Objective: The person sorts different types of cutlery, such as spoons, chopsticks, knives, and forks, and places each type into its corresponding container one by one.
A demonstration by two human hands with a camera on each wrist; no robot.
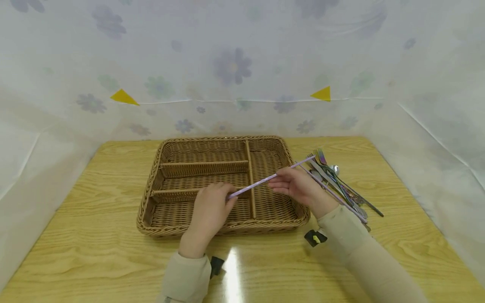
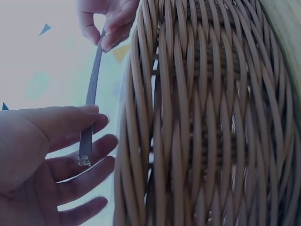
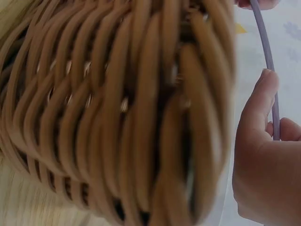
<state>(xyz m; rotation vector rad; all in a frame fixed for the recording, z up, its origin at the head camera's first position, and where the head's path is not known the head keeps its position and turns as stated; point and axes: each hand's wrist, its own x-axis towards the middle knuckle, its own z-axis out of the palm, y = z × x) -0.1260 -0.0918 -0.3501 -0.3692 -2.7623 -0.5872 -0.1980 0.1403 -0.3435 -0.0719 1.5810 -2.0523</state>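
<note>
A slender purple chopstick [image 1: 261,182] slants over the wicker basket [image 1: 223,230], held by both hands. My left hand [image 1: 214,208] pinches its lower end between thumb and forefinger. In the left wrist view, the other fingers are spread below, and the chopstick's thick end [image 2: 84,160] has a silvery, patterned tip. Farther along, my right hand [image 1: 299,187] holds the chopstick between thumb and fingers, above the basket's right compartment. The right wrist view shows the right thumb [image 3: 263,94] lying along the chopstick, with much of that view covered by the basket wall.
A loose pile of forks, spoons and knives [image 1: 335,183] lies on the wooden table [image 1: 94,235] right of the basket, partly behind my right wrist. Thin dividers [image 1: 204,163] split the basket into several compartments. Flower-patterned sheets [image 1: 235,50] hang at the back and sides.
</note>
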